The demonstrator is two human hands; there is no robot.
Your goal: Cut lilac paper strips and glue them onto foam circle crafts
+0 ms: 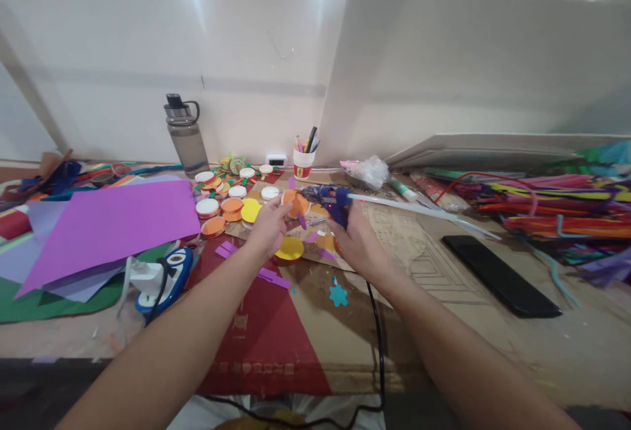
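Note:
My left hand [270, 227] is closed on the edge of an orange paper disc [296, 203], with purple paper strips [302, 221] sticking out above and below it. In my right hand [355, 236] is a blue hot glue gun [335, 200], its nozzle pointing left at the disc. From the gun's back a long clear glue stick [409, 205] runs out to the right. A yellow disc [289, 248] lies just below my left hand. Loose purple strips [271, 277] and a blue paper flower [338, 293] rest on the cardboard nearer to me.
Several round white, orange and yellow pieces [231, 206] cluster left of centre. Behind stand a water bottle [186, 137] and a pen cup [304, 162]. Purple paper [123, 226] lies left; a black phone [500, 275] and pipe cleaners [552, 210] lie right. A black cord [379, 344] trails down.

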